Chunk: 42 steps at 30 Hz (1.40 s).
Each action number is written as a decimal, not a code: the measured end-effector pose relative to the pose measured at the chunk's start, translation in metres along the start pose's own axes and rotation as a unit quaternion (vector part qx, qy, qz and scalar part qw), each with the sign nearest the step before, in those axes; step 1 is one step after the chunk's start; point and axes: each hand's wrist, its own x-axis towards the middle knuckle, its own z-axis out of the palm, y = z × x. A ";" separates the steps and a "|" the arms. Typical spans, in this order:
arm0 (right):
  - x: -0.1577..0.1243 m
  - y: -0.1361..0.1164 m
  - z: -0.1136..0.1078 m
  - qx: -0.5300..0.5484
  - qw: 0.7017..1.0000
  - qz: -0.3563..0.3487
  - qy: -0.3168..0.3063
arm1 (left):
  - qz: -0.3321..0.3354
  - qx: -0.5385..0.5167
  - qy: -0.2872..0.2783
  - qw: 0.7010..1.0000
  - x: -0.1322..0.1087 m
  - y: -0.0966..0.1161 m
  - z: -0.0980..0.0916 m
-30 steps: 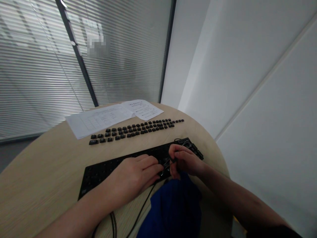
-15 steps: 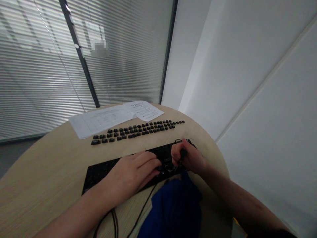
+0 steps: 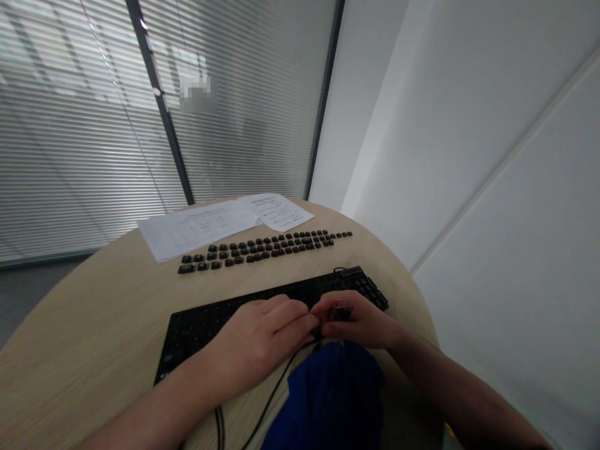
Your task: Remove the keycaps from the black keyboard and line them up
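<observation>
While left hand (image 3: 255, 334) lies open on keyboard (image 3: 201, 322) near table (image 3: 94, 325) edge, right hand (image 3: 360, 322) fingers curled, hold unclear.

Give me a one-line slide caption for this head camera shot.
Left hand and right hand meet over a black keyboard on a wooden table, loose keycaps lined up beyond it.

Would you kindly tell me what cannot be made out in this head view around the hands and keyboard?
All in the head view:
Whether the right hand holds anything: hidden by the hand itself.
The keyboard's middle section: covered by the left hand.
Legends on the loose keycaps and print on the paper sheets: too small.
The cable's far end: cut off by the bottom edge.
A patch on the blinds: blurred.
</observation>
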 end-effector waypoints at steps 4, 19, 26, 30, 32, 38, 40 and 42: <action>-0.002 0.000 -0.002 -0.010 1.000 0.010 -0.012 | 0.009 0.000 -0.010 1.000 0.000 0.002 0.002; 0.074 0.084 -0.184 -0.376 0.874 0.204 0.231 | -0.240 -0.033 -0.231 0.942 -0.028 -0.069 -0.018; 0.097 0.101 -0.192 -0.395 0.870 0.220 0.195 | -0.243 -0.052 -0.205 0.947 -0.033 -0.070 -0.016; 0.104 0.102 -0.194 -0.407 0.871 0.211 0.176 | -0.244 -0.052 -0.205 0.946 -0.032 -0.069 -0.018; 0.106 0.103 -0.194 -0.411 0.870 0.209 0.172 | -0.243 -0.051 -0.203 0.947 -0.031 -0.068 -0.018; 0.109 0.106 -0.191 -0.400 0.877 0.198 0.179 | -0.234 -0.054 -0.203 0.949 -0.031 -0.068 -0.018; 0.108 0.107 -0.190 -0.388 0.881 0.191 0.192 | -0.235 -0.055 -0.205 0.949 -0.031 -0.067 -0.018; 0.106 0.105 -0.188 -0.370 0.886 0.181 0.215 | -0.236 -0.058 -0.201 0.949 -0.030 -0.067 -0.018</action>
